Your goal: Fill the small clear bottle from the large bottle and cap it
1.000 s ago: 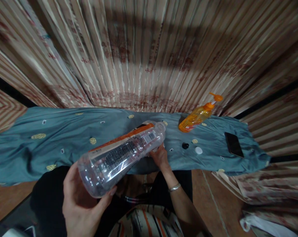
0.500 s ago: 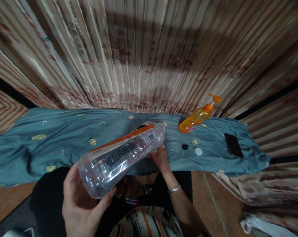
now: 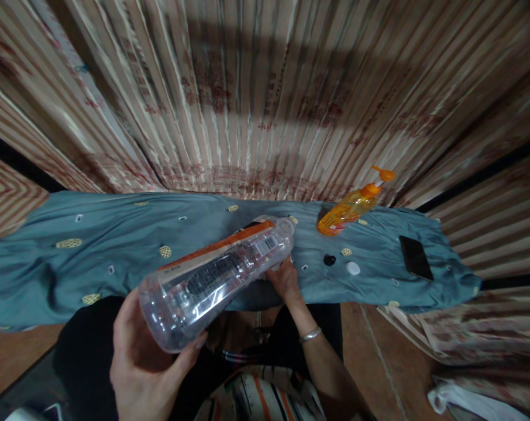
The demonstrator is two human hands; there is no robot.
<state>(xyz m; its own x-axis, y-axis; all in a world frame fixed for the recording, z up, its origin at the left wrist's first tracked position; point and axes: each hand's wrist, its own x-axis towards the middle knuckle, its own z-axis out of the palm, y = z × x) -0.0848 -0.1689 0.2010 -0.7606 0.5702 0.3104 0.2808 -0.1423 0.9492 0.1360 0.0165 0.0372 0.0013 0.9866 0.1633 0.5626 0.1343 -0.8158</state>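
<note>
A large clear plastic bottle (image 3: 221,286) with an orange and black label is held at a slant over the cloth. Its wide base points toward me at the lower left, and its narrow neck points to the upper right. My left hand (image 3: 148,356) is wrapped round the base, thumb on the near side. Below the neck end, my right hand (image 3: 286,280) grips the bottle from underneath; most of its fingers are hidden behind the plastic. To the right of the neck, a black cap (image 3: 329,260) and a white round cap (image 3: 353,268) lie on the cloth.
An orange pump bottle (image 3: 348,210) stands toward the back of the teal cloth-covered table (image 3: 116,234). Near the right end lies a dark phone (image 3: 416,258). A pleated curtain (image 3: 247,105) hangs close behind the table.
</note>
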